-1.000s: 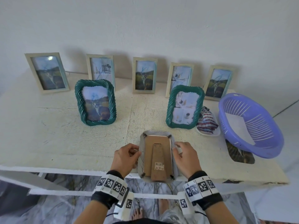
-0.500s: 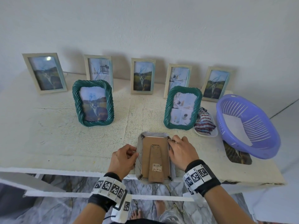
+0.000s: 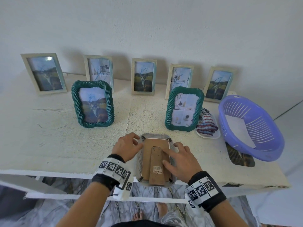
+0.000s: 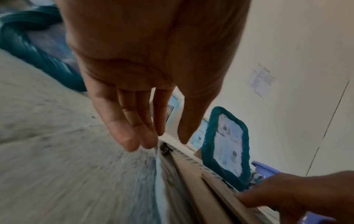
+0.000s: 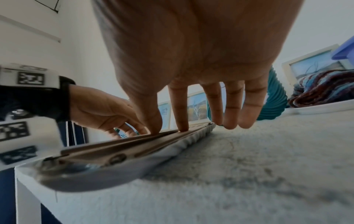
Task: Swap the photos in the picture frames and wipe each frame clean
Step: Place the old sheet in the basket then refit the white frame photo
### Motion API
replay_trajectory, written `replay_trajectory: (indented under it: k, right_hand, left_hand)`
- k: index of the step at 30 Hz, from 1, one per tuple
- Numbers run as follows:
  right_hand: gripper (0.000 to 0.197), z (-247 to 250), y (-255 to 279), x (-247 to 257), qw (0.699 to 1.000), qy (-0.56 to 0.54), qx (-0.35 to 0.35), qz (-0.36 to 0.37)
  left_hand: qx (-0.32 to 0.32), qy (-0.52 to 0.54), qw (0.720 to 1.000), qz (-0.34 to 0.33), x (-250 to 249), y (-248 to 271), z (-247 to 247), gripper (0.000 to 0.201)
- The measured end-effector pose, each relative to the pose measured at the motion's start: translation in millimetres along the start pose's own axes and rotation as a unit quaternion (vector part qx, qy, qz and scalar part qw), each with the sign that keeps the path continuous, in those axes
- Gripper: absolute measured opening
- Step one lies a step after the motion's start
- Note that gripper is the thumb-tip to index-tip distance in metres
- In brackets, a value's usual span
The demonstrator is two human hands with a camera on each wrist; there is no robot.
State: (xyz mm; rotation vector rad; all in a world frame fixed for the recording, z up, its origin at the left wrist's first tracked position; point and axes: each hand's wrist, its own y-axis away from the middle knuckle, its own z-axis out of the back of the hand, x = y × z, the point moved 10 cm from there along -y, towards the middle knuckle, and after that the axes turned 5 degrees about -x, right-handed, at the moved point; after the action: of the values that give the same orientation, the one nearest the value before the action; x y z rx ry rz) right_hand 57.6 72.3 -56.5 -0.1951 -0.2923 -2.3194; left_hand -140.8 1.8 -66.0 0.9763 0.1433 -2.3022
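Note:
A pale grey frame (image 3: 139, 163) lies face down at the table's front edge, its brown backing board (image 3: 150, 154) and folded stand facing up. My left hand (image 3: 136, 142) is at the frame's top-left corner, fingertips touching the edge by a small metal clip (image 4: 165, 149). My right hand (image 3: 164, 156) lies over the right side, thumb and forefinger pressing flat on the backing (image 5: 114, 149). The other right fingers (image 5: 247, 119) hang past the frame's edge. The photo inside is hidden.
Two green rope-pattern frames (image 3: 92, 106) (image 3: 184, 108) stand behind, with several cream frames (image 3: 143, 76) along the wall. A striped cloth (image 3: 206, 124) sits on a white dish, and a purple basket (image 3: 250, 126) rests partly on a loose photo (image 3: 241, 158) at right.
My right hand has come off the frame's right edge onto the backing board with fingers spread. My left hand has slid up to the top-left corner.

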Motion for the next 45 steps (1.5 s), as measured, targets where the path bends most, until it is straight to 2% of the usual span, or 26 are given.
replay_trajectory:
  k: [5, 8, 14, 19, 21, 23, 26, 30, 34, 39, 45]
  right_hand:
    - [0.053, -0.7, -0.4, -0.2, 1.000, 0.002, -0.010, -0.009]
    - [0.061, -2.0, 1.7, -0.3, 1.000, 0.013, -0.008, -0.015]
    - [0.060, -2.8, 1.6, -0.8, 0.999, 0.028, -0.019, -0.018]
    - [0.060, -4.4, 1.3, -2.1, 0.999, 0.017, -0.023, -0.019]
    - [0.057, -3.7, 1.7, -2.2, 0.999, -0.001, -0.028, -0.017]
    - [0.052, -5.6, 4.7, -2.8, 0.999, -0.014, -0.027, -0.008]
    - [0.043, -0.9, 15.6, -3.8, 0.995, -0.078, -0.059, 0.017]
    - [0.040, -1.1, 38.3, -2.1, 0.980, -0.173, -0.069, 0.072]
    - [0.033, -6.6, 53.6, -0.8, 0.974, -0.195, -0.057, 0.100]
    - [0.038, -11.0, 57.4, 5.6, 0.973, -0.187, -0.042, 0.126]
    - [0.032, -13.5, 51.9, 5.4, 0.977, -0.153, -0.055, 0.137]
  left_hand:
    - [0.024, -0.099, 0.994, 0.051, -5.4, -29.9, -3.7, 0.037]
    - [0.027, -0.127, 0.990, 0.060, -7.2, -35.9, -5.1, 0.036]
    - [0.039, -0.108, 0.993, 0.037, -9.2, -42.7, -6.9, 0.026]
    - [0.051, -0.021, 0.998, 0.035, -2.3, -39.2, -6.8, 0.018]
    - [0.048, -0.025, 0.998, 0.023, -0.8, -35.3, -6.2, 0.019]
    - [0.061, -0.070, 0.996, 0.003, -2.9, -23.2, -7.7, 0.036]
    - [0.078, -0.131, 0.987, -0.042, -9.0, 8.6, -10.7, 0.085]
    - [0.101, -0.113, 0.987, -0.062, -5.8, 41.7, -22.1, 0.115]
    - [0.081, -0.126, 0.986, -0.068, 4.6, 45.4, -32.9, 0.124]
    - [0.066, -0.153, 0.982, -0.086, 11.7, 42.3, -39.5, 0.134]
    - [0.065, -0.163, 0.980, -0.096, 12.5, 42.3, -42.2, 0.132]
